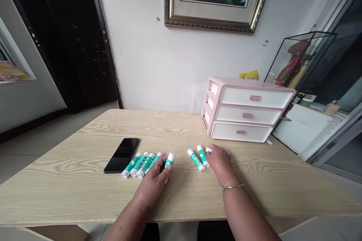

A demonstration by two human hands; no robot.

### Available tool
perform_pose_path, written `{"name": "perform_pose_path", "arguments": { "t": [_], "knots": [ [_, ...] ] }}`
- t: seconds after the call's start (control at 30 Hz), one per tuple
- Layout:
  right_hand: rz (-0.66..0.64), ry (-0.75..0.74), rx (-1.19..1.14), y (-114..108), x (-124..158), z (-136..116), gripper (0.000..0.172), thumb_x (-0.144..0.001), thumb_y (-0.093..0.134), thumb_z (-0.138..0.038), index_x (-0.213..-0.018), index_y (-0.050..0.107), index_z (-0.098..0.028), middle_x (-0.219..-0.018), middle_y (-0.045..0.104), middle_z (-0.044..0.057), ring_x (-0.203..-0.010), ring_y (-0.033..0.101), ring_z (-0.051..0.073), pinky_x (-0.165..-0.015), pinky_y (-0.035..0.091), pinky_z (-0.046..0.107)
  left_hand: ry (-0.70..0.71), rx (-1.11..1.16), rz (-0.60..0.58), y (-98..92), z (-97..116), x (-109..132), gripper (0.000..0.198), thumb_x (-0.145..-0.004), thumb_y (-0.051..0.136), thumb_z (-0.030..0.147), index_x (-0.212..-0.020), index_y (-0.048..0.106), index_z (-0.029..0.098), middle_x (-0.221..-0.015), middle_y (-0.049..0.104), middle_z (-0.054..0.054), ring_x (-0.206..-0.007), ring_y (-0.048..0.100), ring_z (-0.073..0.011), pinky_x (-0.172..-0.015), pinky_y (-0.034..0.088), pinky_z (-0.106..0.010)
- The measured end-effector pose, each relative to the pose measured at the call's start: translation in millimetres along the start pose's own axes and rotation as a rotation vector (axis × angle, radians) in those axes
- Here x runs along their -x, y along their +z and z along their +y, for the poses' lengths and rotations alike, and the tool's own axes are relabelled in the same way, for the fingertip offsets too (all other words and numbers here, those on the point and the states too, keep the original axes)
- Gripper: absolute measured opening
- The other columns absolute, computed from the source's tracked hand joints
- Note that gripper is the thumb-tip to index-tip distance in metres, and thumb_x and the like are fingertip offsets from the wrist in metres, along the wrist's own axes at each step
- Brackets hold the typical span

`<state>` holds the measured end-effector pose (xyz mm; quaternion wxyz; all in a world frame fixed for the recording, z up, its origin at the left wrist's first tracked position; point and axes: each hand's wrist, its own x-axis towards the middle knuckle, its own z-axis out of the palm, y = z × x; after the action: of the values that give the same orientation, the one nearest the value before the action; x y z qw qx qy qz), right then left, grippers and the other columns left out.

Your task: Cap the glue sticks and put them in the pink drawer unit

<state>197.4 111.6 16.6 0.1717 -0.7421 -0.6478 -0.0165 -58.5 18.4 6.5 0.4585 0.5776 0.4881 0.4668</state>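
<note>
My left hand (154,179) is closed around a green-and-white glue stick (170,160), its white cap end pointing away from me. Beside that hand, several like glue sticks (138,164) lie side by side in a slanted row on the table. On the right, my right hand (220,158) has its fingers curled over another glue stick (208,150); only a white end shows, the rest being hidden under the hand. Just left of it lie two more glue sticks (196,159), apart from the row.
A black phone (121,155) lies left of the row on the wooden table (169,203). At the back right stands a pink-and-white drawer unit (249,115) with a yellow packet (249,75) on top. A framed picture (212,26) hangs on the wall behind.
</note>
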Motion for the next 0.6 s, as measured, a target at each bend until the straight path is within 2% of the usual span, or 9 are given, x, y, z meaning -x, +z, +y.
{"name": "perform_pose_path", "arguments": {
  "t": [0.13,0.27,0.33,0.47,0.53,0.6],
  "knots": [
    [-0.001,-0.021,-0.014,2.1,-0.5,0.4,0.032,-0.091,0.05,-0.018,-0.114,0.072,-0.022,-0.109,0.077,0.012,-0.111,0.066,0.029,-0.088,0.039,0.038,-0.001,0.223,-0.087,6.2,6.2,3.2,0.052,-0.093,0.058,0.06,-0.127,0.053,0.021,-0.1,0.063,-0.004,-0.081,0.061,-0.0178,-0.068,0.053,-0.03],
    [-0.001,-0.022,-0.03,2.3,-3.2,1.2,0.03,-0.09,0.052,-0.019,-0.113,0.072,-0.022,-0.108,0.077,0.012,-0.109,0.066,0.029,-0.088,0.041,0.038,-0.025,0.248,-0.103,8.4,14.0,6.1,0.057,-0.091,0.06,0.062,-0.128,0.048,0.021,-0.095,0.06,-0.002,-0.073,0.059,-0.0153,-0.064,0.05,-0.029],
    [0.058,-0.025,-0.097,0.8,-3.4,0.7,0.029,-0.091,0.054,-0.021,-0.114,0.072,-0.021,-0.109,0.076,0.013,-0.11,0.066,0.029,-0.091,0.042,0.038,-0.037,0.232,-0.106,8.1,15.9,6.6,0.057,-0.09,0.062,0.061,-0.128,0.049,0.021,-0.089,0.059,0.001,-0.069,0.055,-0.0138,-0.063,0.048,-0.027],
    [0.282,-0.165,-0.534,-2.9,6.2,-6.2,0.033,-0.098,0.049,-0.035,-0.119,0.068,-0.018,-0.114,0.073,0.013,-0.107,0.066,0.024,-0.093,0.049,0.036,-0.094,0.206,-0.086,6.6,14.7,5.8,0.049,-0.089,0.063,0.051,-0.127,0.051,0.022,-0.076,0.052,0.005,-0.063,0.046,-0.0122,-0.057,0.038,-0.024],
    [0.268,-0.288,-0.796,-4.2,16.6,-13.5,0.036,-0.1,0.046,-0.045,-0.118,0.065,-0.02,-0.112,0.072,0.011,-0.098,0.067,0.022,-0.087,0.053,0.035,-0.117,0.202,-0.074,5.7,13.8,5.2,0.042,-0.088,0.061,0.041,-0.124,0.054,0.022,-0.076,0.052,0.006,-0.063,0.044,-0.0121,-0.057,0.035,-0.024],
    [0.182,-0.408,-0.972,-5.8,28.6,-22.3,0.036,-0.1,0.048,-0.05,-0.117,0.064,-0.023,-0.108,0.072,0.009,-0.093,0.067,0.02,-0.084,0.054,0.034,-0.124,0.195,-0.059,4.9,14.3,5.4,0.035,-0.084,0.057,0.032,-0.118,0.058,0.022,-0.075,0.051,0.005,-0.063,0.044,-0.0124,-0.057,0.034,-0.025]
  ]
}}
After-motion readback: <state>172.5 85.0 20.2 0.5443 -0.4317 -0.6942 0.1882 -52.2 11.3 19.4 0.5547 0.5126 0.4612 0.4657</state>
